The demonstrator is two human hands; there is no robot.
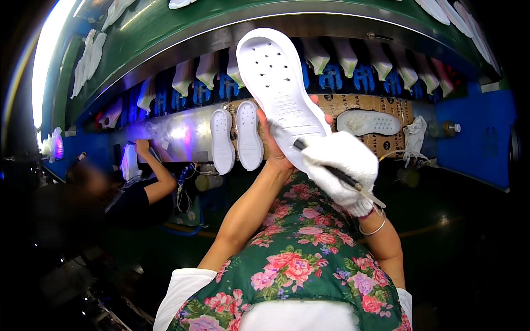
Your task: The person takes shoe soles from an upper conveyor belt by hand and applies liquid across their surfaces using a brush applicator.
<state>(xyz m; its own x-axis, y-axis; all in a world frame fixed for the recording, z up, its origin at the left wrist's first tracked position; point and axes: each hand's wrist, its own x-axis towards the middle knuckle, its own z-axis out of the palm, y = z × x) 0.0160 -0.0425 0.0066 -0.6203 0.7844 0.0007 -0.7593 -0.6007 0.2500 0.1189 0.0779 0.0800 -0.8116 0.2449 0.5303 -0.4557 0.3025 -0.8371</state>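
Note:
In my left hand (pixel 274 148) is a white shoe sole (pixel 281 91), tilted up in front of me, with small holes at its far, wide end. The bare fingers and thumb of that hand wrap round its edges near the closer end. My right hand (pixel 348 160) wears a white knitted glove and grips a black pen-shaped brush (pixel 342 175) with a thin clear tube at its rear. The dark brush tip is at the sole's near part; whether it touches is hard to tell. Two more white soles (pixel 222 140) (pixel 250 135) lie side by side to the left.
Another white sole (pixel 369 122) lies on a cardboard sheet (pixel 381 144) at the right. A crumpled white cloth (pixel 415 135) and a small bottle (pixel 450 129) are beyond it. Several shoe uppers (pixel 207 69) stand in a row under the green conveyor (pixel 221 14). A co-worker's arm (pixel 160 179) reaches in at the left.

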